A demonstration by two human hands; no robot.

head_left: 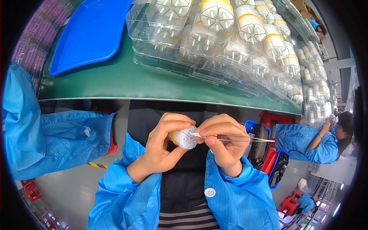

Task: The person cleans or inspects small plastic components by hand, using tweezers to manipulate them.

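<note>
My left hand (164, 142) is wrapped round a white cylindrical part (185, 138) with a yellow band, its segmented end face turned toward my right hand. In my right hand (222, 138) a pair of metal tweezers (245, 137) is pinched between thumb and fingers. The tweezers' tips reach the end face of the white part; whether they grip anything there is too small to tell. Both hands are over my lap, just in front of the table's edge.
On the green table (115, 83) stand stacked clear plastic trays (172, 59) holding several similar white parts. A blue tray (90, 34) lies to their left. Blue bins (281, 168) and a red stool (270, 117) are at the right. Co-workers in blue sleeves (73, 132) sit on both sides.
</note>
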